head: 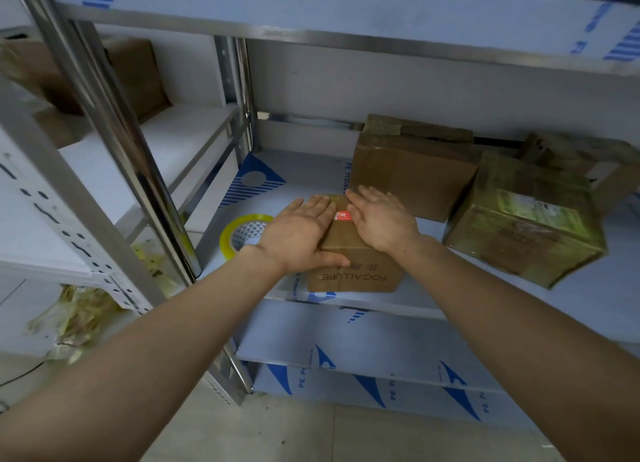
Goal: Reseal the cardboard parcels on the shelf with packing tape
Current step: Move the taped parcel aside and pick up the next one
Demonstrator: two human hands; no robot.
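Head view: small brown parcel [353, 253] sits at the front edge of the middle shelf [304, 177], printed side facing the person. Left hand [298, 233] and right hand [384, 219] lie flat on its top, fingers straight and gripping nothing, one on either side of the centre seam; probably pressing the flaps or tape down. Tape roll [242, 233] lies flat just left of the parcel, handy for the next strip. Plain larger parcel [412, 170] and tape-wrapped parcel [523, 226] stand behind and to the right.

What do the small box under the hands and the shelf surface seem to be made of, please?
Small box: brown matte cardboard, by its dull face and printed lettering. Shelf surface: likely steel under pale blue-printed protective film; its bare edge looks shiny.
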